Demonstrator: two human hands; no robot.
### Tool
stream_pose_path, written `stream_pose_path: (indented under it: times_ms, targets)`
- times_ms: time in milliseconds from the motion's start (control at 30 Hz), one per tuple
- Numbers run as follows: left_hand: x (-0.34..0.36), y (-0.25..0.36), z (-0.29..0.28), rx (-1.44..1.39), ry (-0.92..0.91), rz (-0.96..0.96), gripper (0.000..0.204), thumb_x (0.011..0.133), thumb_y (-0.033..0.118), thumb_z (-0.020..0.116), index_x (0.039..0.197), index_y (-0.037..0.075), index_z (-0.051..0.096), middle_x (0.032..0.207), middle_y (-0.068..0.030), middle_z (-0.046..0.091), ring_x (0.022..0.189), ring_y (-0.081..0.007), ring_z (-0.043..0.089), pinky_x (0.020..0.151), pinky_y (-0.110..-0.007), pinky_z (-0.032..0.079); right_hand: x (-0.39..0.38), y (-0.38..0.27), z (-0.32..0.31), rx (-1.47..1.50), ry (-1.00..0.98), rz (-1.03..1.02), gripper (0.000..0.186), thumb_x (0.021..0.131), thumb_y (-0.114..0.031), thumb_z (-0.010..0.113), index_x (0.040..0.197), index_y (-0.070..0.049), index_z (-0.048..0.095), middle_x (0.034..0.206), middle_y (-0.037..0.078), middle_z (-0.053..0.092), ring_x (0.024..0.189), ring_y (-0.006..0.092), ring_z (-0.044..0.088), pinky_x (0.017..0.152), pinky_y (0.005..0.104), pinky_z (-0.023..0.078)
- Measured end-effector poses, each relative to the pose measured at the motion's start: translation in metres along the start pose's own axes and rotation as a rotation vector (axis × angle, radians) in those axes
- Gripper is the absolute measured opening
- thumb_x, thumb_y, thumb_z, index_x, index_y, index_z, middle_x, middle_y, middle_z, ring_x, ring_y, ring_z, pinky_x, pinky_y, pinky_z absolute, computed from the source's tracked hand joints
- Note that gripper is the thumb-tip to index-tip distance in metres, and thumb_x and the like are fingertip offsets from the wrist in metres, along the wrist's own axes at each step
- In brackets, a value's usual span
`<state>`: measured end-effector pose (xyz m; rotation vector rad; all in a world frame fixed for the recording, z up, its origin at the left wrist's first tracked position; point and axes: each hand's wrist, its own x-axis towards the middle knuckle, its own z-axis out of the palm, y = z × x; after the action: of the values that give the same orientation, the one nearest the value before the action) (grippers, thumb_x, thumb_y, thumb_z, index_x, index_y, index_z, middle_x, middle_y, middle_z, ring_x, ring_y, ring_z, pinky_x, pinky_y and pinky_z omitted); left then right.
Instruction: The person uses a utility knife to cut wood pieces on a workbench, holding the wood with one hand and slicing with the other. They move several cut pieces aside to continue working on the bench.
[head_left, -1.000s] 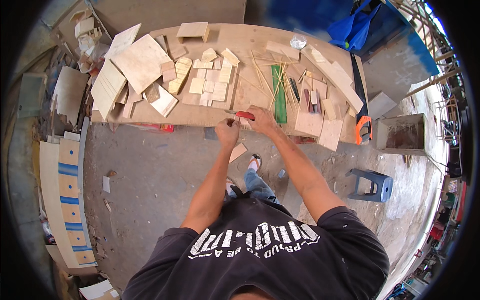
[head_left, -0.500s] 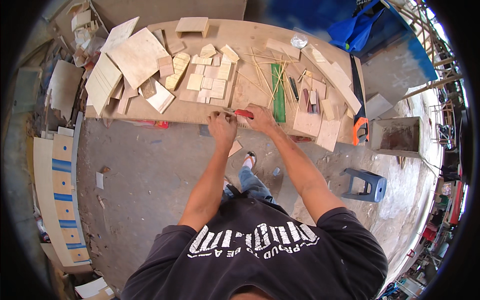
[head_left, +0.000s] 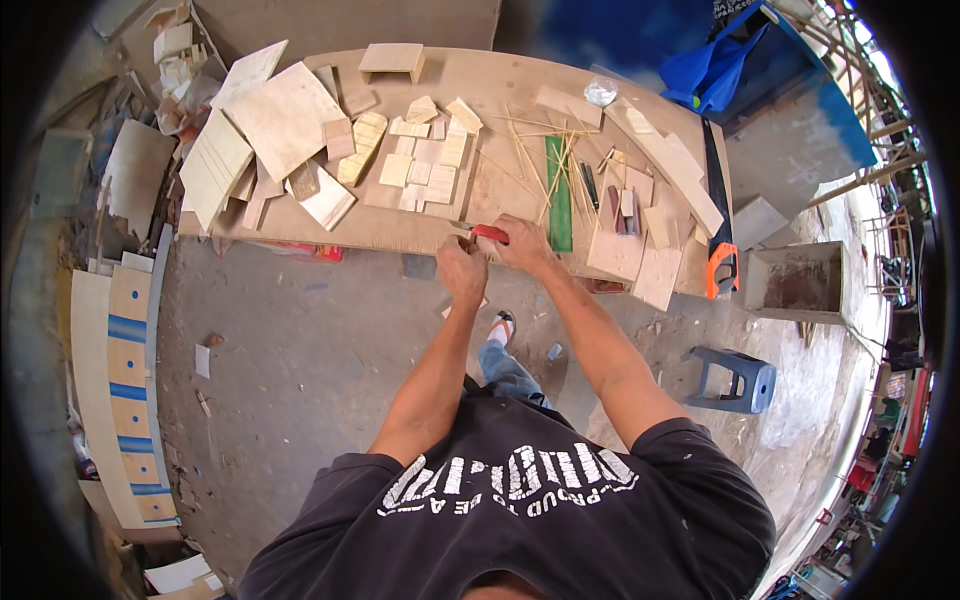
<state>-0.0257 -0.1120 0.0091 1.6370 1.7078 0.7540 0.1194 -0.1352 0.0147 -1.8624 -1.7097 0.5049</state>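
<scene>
At the near edge of the wooden workbench (head_left: pixel 330 235), my right hand (head_left: pixel 524 245) is closed round a red-handled cutter knife (head_left: pixel 490 233), its blade pointing left. My left hand (head_left: pixel 462 270) is closed right beside the blade, fingers pinched together; whatever they hold is too small to make out. Just beyond the hands lies a board (head_left: pixel 375 195) bearing several small pale wood blocks (head_left: pixel 441 183). To the right of my right hand are a green strip (head_left: pixel 558 200) and a scatter of thin bamboo sticks (head_left: pixel 520 150).
Plywood pieces (head_left: pixel 285 118) pile up on the bench's left. A handsaw with an orange handle (head_left: pixel 722 270) rests at its right end, beside long wood strips (head_left: pixel 665 165). A blue-grey stool (head_left: pixel 735 380) stands on the floor at right, near an open box (head_left: pixel 795 278).
My left hand has shifted right and slightly nearer to me, away from the bench edge. The cutter knife stays in my right hand. The whole view has shifted slightly.
</scene>
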Motion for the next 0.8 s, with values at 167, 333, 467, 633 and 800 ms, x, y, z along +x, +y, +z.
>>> stream_pose_path:
  times_ms: [167, 333, 467, 633, 800]
  targets:
    - [-0.008, 0.000, 0.003, -0.088, 0.013, 0.152, 0.015, 0.085, 0.014, 0.071, 0.087, -0.002, 0.072, 0.078, -0.0234, 0.064, 0.073, -0.0406, 0.064, 0.068, -0.049, 0.050, -0.001, 0.000, -0.003, 0.015, -0.027, 0.026, 0.016, 0.082, -0.015, 0.068, 0.097, -0.009, 0.071, 0.095, 0.013, 0.068, 0.092, 0.0377, 0.066, 0.081, 0.0461, 0.053]
    - [-0.009, -0.001, 0.013, 0.017, 0.024, 0.273, 0.017, 0.085, 0.013, 0.072, 0.087, -0.003, 0.076, 0.074, -0.0258, 0.064, 0.070, -0.0414, 0.065, 0.067, -0.047, 0.050, -0.001, -0.003, -0.005, 0.027, -0.061, 0.063, 0.018, 0.081, -0.014, 0.069, 0.098, -0.009, 0.071, 0.096, 0.013, 0.067, 0.094, 0.0382, 0.066, 0.084, 0.0471, 0.052]
    - [-0.009, -0.001, 0.018, -0.034, 0.018, 0.233, 0.016, 0.084, 0.011, 0.071, 0.086, -0.003, 0.076, 0.077, -0.0272, 0.067, 0.070, -0.0422, 0.067, 0.067, -0.047, 0.052, -0.001, -0.002, -0.004, 0.027, -0.058, 0.041, 0.017, 0.081, -0.015, 0.069, 0.097, -0.008, 0.070, 0.096, 0.013, 0.067, 0.093, 0.0387, 0.066, 0.082, 0.0474, 0.053]
    - [-0.009, -0.001, 0.018, -0.069, -0.014, 0.184, 0.015, 0.083, 0.010, 0.071, 0.087, -0.003, 0.077, 0.076, -0.0271, 0.068, 0.071, -0.0420, 0.069, 0.067, -0.047, 0.053, 0.000, 0.001, -0.004, 0.018, -0.073, 0.048, 0.016, 0.081, -0.014, 0.069, 0.096, -0.008, 0.070, 0.095, 0.013, 0.068, 0.092, 0.0390, 0.067, 0.080, 0.0476, 0.053]
    - [-0.007, -0.005, 0.019, -0.034, -0.003, 0.258, 0.013, 0.082, 0.009, 0.071, 0.086, -0.001, 0.077, 0.075, -0.0288, 0.066, 0.070, -0.0431, 0.068, 0.065, -0.047, 0.052, 0.000, 0.004, -0.003, 0.047, -0.061, 0.003, 0.018, 0.081, -0.014, 0.069, 0.098, -0.007, 0.071, 0.098, 0.014, 0.069, 0.093, 0.0390, 0.067, 0.081, 0.0474, 0.053]
